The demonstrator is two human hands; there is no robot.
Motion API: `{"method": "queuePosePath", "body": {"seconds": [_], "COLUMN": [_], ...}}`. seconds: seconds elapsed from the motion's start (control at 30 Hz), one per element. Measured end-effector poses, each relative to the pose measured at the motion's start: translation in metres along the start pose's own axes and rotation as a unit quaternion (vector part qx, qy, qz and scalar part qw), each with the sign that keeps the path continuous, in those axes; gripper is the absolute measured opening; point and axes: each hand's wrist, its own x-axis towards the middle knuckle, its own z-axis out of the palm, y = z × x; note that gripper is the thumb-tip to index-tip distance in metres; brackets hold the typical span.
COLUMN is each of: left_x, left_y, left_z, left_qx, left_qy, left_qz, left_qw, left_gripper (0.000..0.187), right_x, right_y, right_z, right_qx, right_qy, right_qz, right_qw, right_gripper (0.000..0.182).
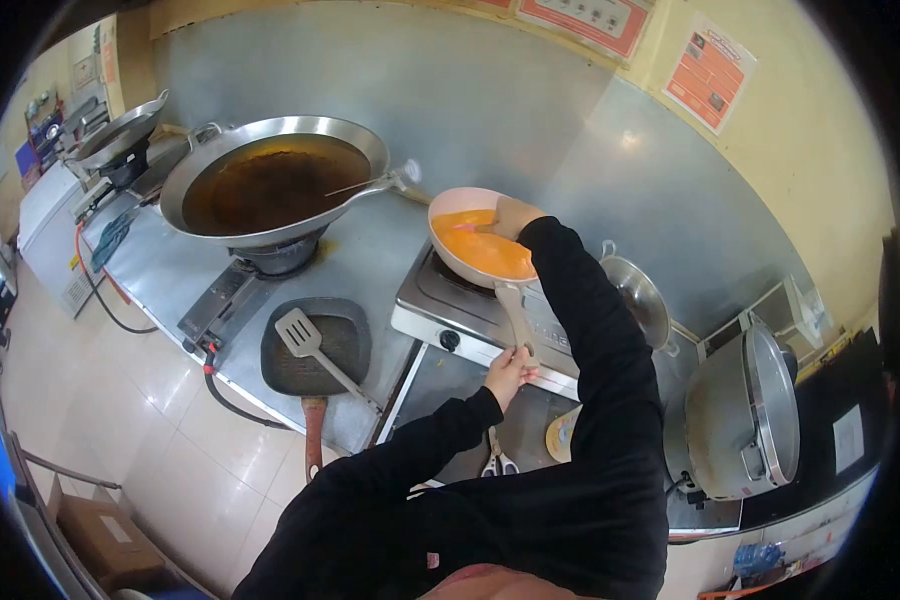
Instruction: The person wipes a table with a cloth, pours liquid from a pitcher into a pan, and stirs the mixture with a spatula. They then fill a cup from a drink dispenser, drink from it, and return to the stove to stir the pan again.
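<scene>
My left hand (508,376) is closed round the beige handle of a frying pan (446,207) with a pale pink inside. The pan sits tilted over a small gas stove (440,300). Bright orange material (485,252) covers much of its inside. My right hand (515,217) reaches over the far right rim, its fingers bent down to the orange surface. A small pinkish bit shows by the fingertips; I cannot tell what they hold. Below my left hand lies a pair of scissors (500,462), near a round yellowish container (562,436).
A large wok (378,150) of dark oil stands on a burner at the left. In front of it, a square grill pan (288,378) bears a slotted turner (305,337). A lidded steel pot (715,430) stands at the right, with a smaller metal pan (642,300) behind my right arm.
</scene>
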Motion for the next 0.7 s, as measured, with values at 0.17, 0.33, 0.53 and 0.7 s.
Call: {"method": "queuePosePath", "body": {"seconds": [0.17,0.33,0.53,0.7], "left_x": [0.003,0.000,-0.001,-0.001], "left_y": [-0.003,-0.002,-0.001,-0.003], "left_z": [-0.001,0.003,0.008,0.008], "left_qx": [0.008,-0.002,-0.005,-0.035], "left_qy": [0.013,0.017,0.041,0.034], "left_qz": [0.002,0.009,0.003,-0.001], "left_qw": [1.000,1.000,0.999,0.999], "left_gripper": [0.024,0.023,0.022,0.022], "right_x": [-0.030,-0.076,-0.104,-0.094], "right_y": [-0.002,-0.013,0.025,0.033], "right_z": [0.006,-0.047,-0.065,-0.034], "right_qx": [-0.014,-0.067,0.033,0.004], "right_qy": [0.026,-0.096,-0.118,-0.101], "right_qz": [-0.073,-0.038,0.093,0.080], "right_qw": [0.997,0.992,0.988,0.992], "right_gripper": [0.059,0.048,0.023,0.025]}}
